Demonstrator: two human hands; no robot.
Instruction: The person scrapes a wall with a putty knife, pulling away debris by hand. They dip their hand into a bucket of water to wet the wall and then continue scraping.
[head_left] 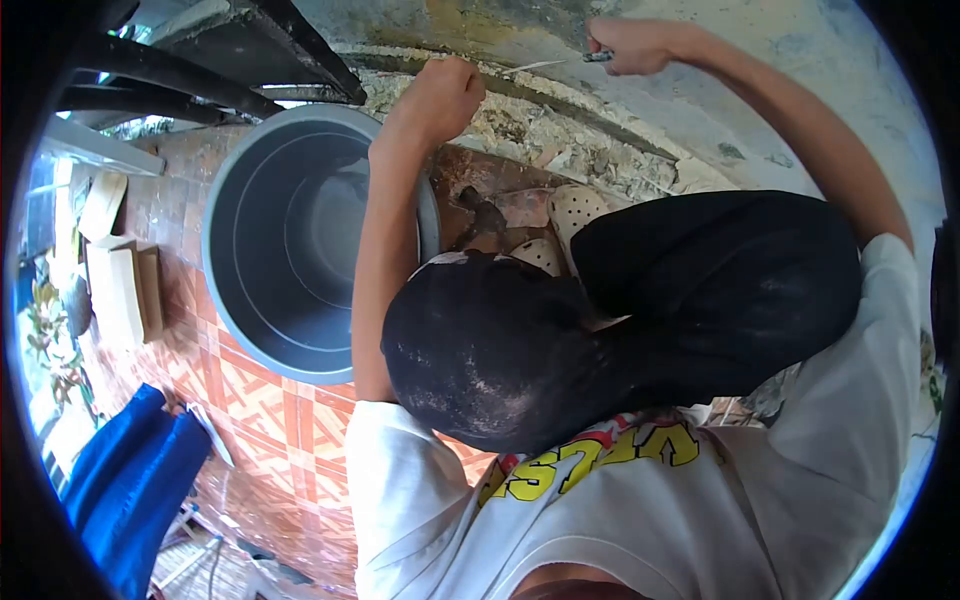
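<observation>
My right hand (pixel 640 46) is closed around the dark handle of a knife (pixel 535 67), whose thin, pale blade points left toward my other hand. The blade lies close to the rough ledge at the foot of the wall. My left hand (pixel 447 95) is raised above that ledge with its fingers curled shut. Whatever it may hold is hidden from this angle. Below my left forearm stands a large grey tub (pixel 270 230); only water or a wet sheen shows at its bottom.
The crumbling ledge (pixel 540 120) runs along the stained wall (pixel 790 90). Dark metal bars (pixel 170 75) cross the upper left. My bent knees and pale perforated clogs (pixel 575 210) are below my hands. A cardboard box (pixel 125 290) and blue cloth (pixel 135 490) are at left on patterned tiles.
</observation>
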